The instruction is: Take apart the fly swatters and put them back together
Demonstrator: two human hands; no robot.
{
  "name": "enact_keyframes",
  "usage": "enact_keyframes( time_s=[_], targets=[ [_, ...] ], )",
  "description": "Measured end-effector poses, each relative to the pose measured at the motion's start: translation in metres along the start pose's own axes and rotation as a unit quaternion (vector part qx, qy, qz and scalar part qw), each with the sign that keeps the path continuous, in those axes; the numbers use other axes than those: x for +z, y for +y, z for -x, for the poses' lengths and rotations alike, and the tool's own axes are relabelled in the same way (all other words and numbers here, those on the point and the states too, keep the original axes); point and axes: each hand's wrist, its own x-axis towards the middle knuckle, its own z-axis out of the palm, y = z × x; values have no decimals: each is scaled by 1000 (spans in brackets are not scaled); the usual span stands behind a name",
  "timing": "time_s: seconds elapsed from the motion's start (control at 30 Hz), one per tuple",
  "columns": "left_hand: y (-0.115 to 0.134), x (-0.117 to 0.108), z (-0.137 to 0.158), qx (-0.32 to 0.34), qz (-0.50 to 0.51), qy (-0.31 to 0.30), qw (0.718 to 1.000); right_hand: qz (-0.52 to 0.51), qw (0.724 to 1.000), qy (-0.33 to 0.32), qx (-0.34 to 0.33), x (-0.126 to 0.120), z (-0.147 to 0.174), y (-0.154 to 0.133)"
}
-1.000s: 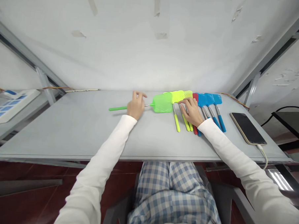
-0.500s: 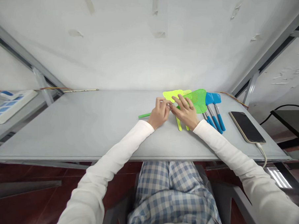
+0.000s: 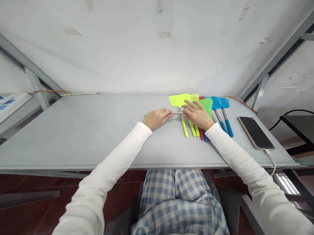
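Laid out: yellow swatters (image 3: 179, 100), red swatter (image 3: 202, 134), blue swatters (image 3: 229, 128), left of phone (image 3: 256, 133) | remaining: green swatter (image 3: 207, 104), also left of phone, not released | your left hand (image 3: 157, 119) grips it, your right hand (image 3: 198, 115) too

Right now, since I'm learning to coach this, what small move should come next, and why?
Probably turn the green flyswatter so its handle points toward the near table edge: the left hand and right hand hold it crosswise, while the yellow flyswatters and blue flyswatters lie with their handles toward that edge.
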Motion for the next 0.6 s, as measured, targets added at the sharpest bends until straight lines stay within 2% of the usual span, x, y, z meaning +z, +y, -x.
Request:
enact_keyframes(
  time_s=[0.17, 0.4, 0.53, 0.6],
  targets=[
    [-5, -12, -5, 14, -16, 23, 1000, 4, 1000, -2, 20, -6, 0, 14],
    [-33, -21, -4, -27, 3, 35, 999, 34, 997, 17, 72, -10, 12, 44],
    [-34, -14, -2, -28, 27, 47, 998, 37, 996, 41, 72, -7, 7, 27],
    [-27, -10, -1, -18, 40, 50, 998, 36, 998, 27, 50, -5, 0, 10]
  ],
)
